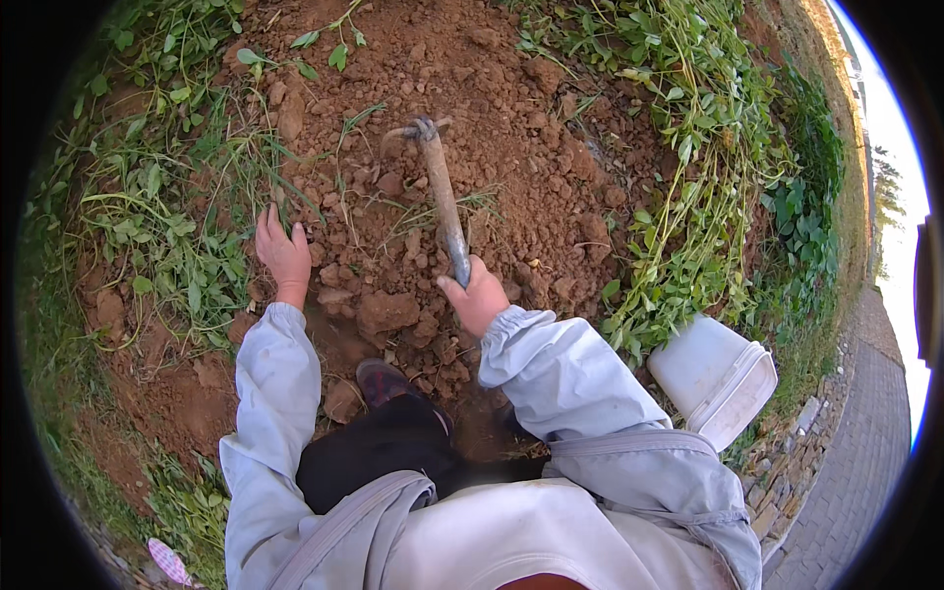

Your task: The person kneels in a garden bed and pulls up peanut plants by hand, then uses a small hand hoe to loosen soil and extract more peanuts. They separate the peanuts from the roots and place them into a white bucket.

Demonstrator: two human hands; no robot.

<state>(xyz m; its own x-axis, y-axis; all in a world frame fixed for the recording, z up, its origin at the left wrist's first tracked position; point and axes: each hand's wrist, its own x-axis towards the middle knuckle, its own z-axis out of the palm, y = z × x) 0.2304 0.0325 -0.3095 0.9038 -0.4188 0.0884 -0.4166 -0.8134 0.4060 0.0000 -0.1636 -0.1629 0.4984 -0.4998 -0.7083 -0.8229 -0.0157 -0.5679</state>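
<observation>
My right hand [478,296] grips the lower end of a short-handled hoe [444,190]. Its wooden handle points away from me, and the curved metal head lies over the loose reddish soil [472,81]. To the left, my left hand [283,254] is bare, thumb apart from the fingers. It reaches to the edge of the uprooted leafy plants [177,243], near some grass blades [254,158]; whether the fingertips touch them I cannot tell. Large clods [388,311] sit between my two hands, just beyond my shoe [383,380].
A white plastic bucket [693,369] lies tipped on its side at the right. Behind it runs a long heap of pulled leafy stems [700,192]. Stones [774,487] border a paved path [848,450] at the far right. A pink checked item [169,562] is at the lower left.
</observation>
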